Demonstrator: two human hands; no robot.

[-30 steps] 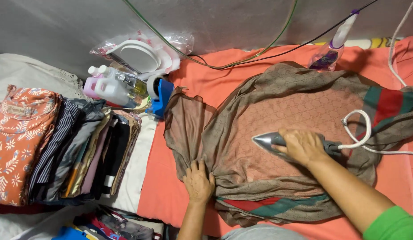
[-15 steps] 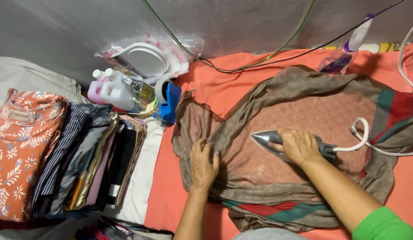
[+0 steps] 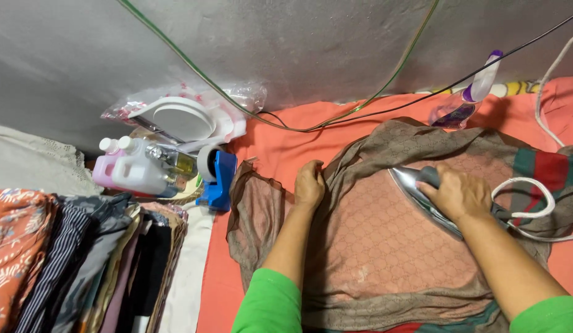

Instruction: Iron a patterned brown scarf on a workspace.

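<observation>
Since half a second ago, I see the left hand [image 3: 309, 184] has slid up to pin the brown scarf's [image 3: 385, 246] upper fold flat (fingers spread), while the right hand [image 3: 460, 196] grips the iron [image 3: 422, 196], now nearer the scarf's top on the orange surface [image 3: 286, 145].

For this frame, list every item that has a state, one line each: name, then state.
Left hand: flat on the cloth, pressing its edge.
Right hand: closed around the iron's handle.
Iron: soleplate down on the cloth.
Brown cloth: spread out, edges rumpled.
Spray bottle: lying tilted on the orange cover.
Folded clothes: stacked side by side at the left.
White jug: capped, lying among other items.
</observation>
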